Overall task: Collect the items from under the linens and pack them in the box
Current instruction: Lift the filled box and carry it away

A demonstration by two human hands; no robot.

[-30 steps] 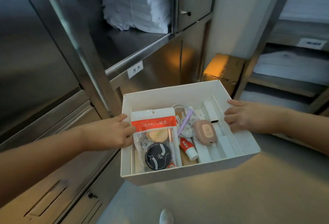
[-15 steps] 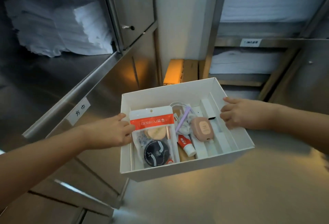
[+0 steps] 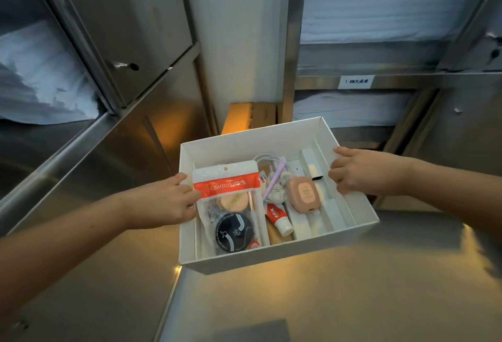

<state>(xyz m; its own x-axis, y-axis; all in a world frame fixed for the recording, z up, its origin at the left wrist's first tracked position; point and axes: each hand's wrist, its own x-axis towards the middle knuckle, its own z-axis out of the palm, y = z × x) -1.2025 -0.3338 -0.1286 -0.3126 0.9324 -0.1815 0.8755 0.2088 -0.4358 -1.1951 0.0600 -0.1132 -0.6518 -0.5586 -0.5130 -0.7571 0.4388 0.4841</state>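
1. We hold the white box off the steel floor, in front of the shelf of folded linens.
2. Our left hand is clamped on the box's left wall.
3. Our right hand is clamped on its right wall.
4. Inside the box lie a red-banded cosmetic pouch, a pink case and a small tube.

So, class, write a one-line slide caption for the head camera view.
Both hands, left and right, hold a white box of packed toiletries before steel linen shelves.
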